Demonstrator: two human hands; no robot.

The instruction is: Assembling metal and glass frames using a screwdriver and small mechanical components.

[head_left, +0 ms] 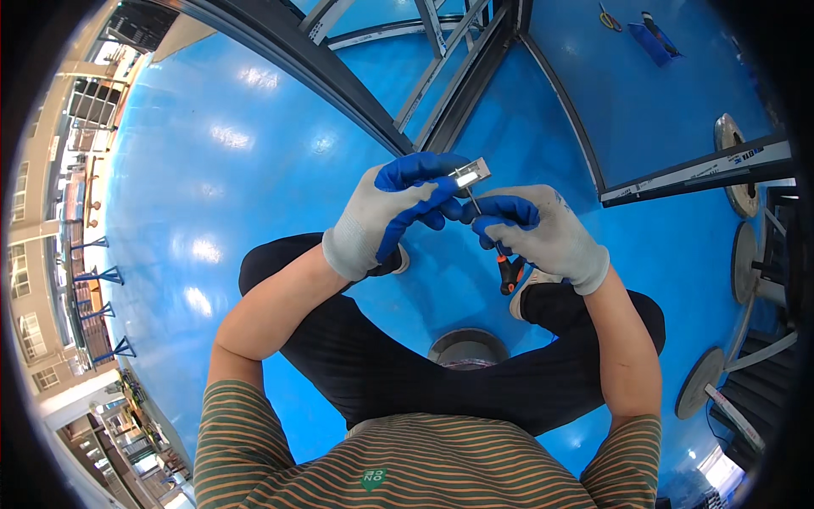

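My left hand (398, 199), in a grey glove with blue-coated fingers, is closed on a small silver metal fitting (473, 173) that sticks out past the fingertips. Close beside it, my right hand (543, 227) wears a matching glove and grips a screwdriver (510, 273). Its black and orange handle hangs below the right fingers, while the thin shaft points up to the fitting. The tip seems to meet the fitting, but the exact contact is too small to make out. Both hands are held above my spread knees.
Dark metal frames (373, 106) stand ahead, with another framed panel edge (695, 176) at the right. Scissors (609, 19) and a blue holder (655, 42) lie at the far right. Round discs (700, 383) and dark profiles line the right side. A round seat (468, 346) is under me.
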